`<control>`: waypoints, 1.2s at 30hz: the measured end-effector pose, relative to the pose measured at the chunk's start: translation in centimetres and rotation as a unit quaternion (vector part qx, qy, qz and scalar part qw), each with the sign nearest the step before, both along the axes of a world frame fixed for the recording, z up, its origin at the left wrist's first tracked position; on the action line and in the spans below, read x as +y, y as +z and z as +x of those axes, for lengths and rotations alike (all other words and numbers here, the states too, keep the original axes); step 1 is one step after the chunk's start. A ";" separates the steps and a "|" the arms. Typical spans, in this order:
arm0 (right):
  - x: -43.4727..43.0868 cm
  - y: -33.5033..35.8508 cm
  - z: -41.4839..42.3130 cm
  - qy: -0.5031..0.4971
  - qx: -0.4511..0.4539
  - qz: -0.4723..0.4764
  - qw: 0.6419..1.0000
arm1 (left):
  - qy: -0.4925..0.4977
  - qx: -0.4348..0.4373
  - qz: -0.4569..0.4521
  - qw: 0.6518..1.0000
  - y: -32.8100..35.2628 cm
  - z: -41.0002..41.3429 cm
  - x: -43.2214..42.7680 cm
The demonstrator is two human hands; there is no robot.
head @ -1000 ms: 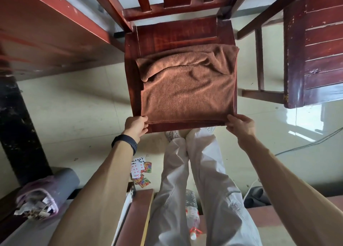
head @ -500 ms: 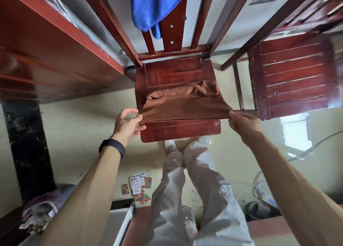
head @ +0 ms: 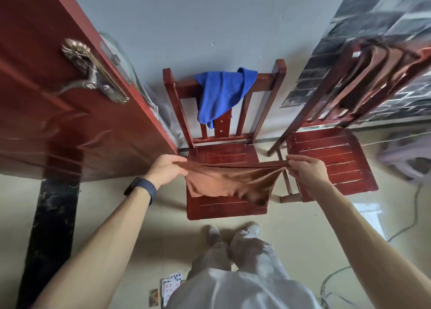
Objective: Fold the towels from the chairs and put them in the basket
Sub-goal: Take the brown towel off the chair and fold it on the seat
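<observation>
A brown towel (head: 229,182) hangs stretched between my two hands above the seat of a red wooden chair (head: 224,156). My left hand (head: 166,170) grips its left corner and my right hand (head: 305,170) pinches its right corner; the cloth sags in the middle, blurred by motion. A blue towel (head: 222,94) is draped over that chair's backrest. No basket is in view.
A second red chair (head: 331,161) stands to the right, with brownish cloth (head: 382,64) over its back. A red door (head: 58,103) with a metal handle (head: 93,75) is close on the left. Playing cards (head: 171,285) and a cable (head: 333,278) lie on the floor by my feet.
Both hands have lifted the brown towel off the chair seat and pulled it taut in the air. The view has tilted up, showing the blue towel and the chair backs.
</observation>
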State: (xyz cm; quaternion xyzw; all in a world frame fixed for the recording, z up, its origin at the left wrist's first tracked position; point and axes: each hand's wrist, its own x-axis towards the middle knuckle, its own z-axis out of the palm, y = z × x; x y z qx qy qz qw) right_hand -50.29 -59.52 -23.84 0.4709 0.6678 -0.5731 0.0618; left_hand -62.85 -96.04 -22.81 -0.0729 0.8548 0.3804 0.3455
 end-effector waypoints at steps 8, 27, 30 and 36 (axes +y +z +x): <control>0.0 3.7 -0.1 0.337 0.081 0.413 0.842 | -0.180 0.346 -0.169 0.905 2.0 -0.1 -1.8; 1.5 5.2 -0.8 0.458 0.122 0.534 0.700 | -0.267 0.402 -0.234 0.844 4.2 -1.7 -2.4; 1.2 5.3 -0.7 0.455 0.114 0.535 0.703 | -0.270 0.413 -0.233 0.838 4.1 -1.6 -2.2; 1.1 5.0 -0.8 0.467 0.071 0.527 0.706 | -0.316 0.440 -0.280 0.793 3.3 -1.8 -2.4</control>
